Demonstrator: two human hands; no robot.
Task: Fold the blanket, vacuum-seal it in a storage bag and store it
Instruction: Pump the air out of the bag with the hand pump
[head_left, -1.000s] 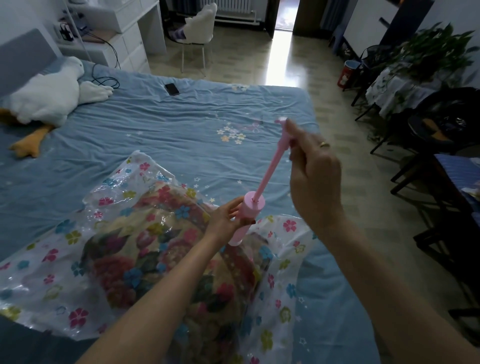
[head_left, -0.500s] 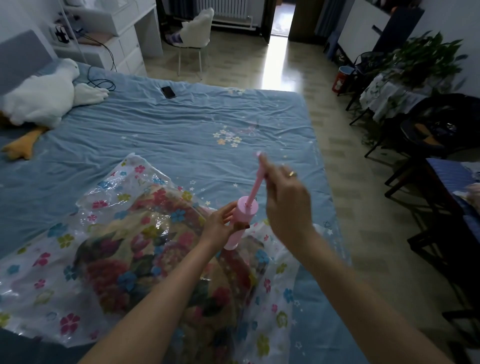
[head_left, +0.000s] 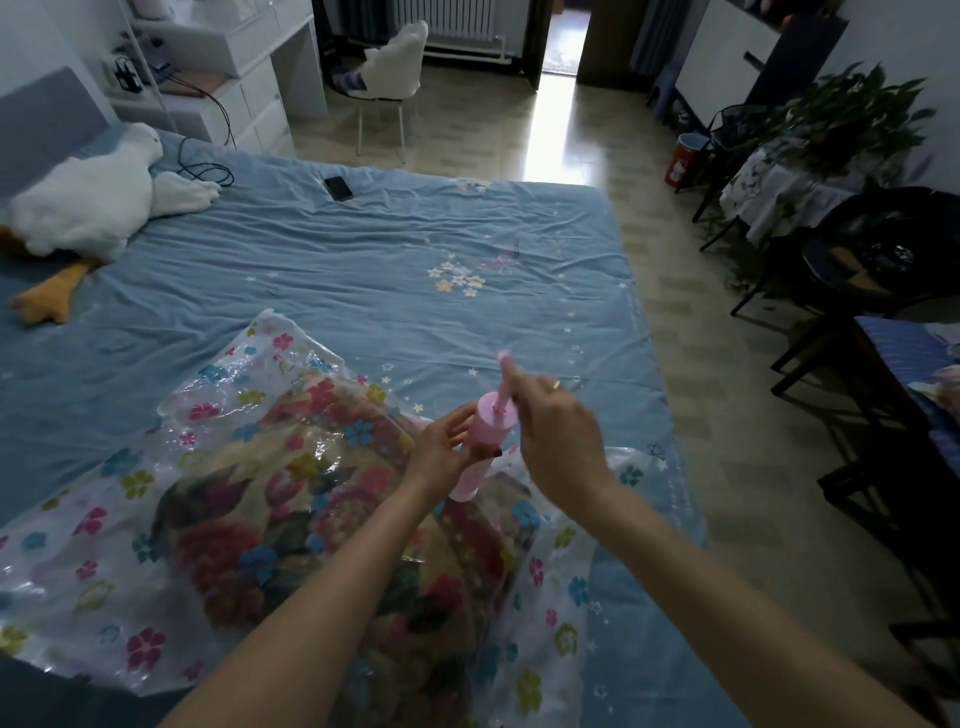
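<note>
One folded floral blanket (head_left: 291, 525) lies inside one clear flowered storage bag (head_left: 78, 566), nearest me on the bed (head_left: 363, 270). One pink hand pump (head_left: 485, 441) stands on the bag; the left hand (head_left: 441, 452) wraps its barrel, the right hand (head_left: 556, 431) pinches the plunger handle. If the barrel tilts, I'd guess the nozzle slips off the valve and air leaks back. Beyond the bag: one phone (head_left: 338, 187), one plush goose (head_left: 88, 202), one chair (head_left: 389, 78).
</note>
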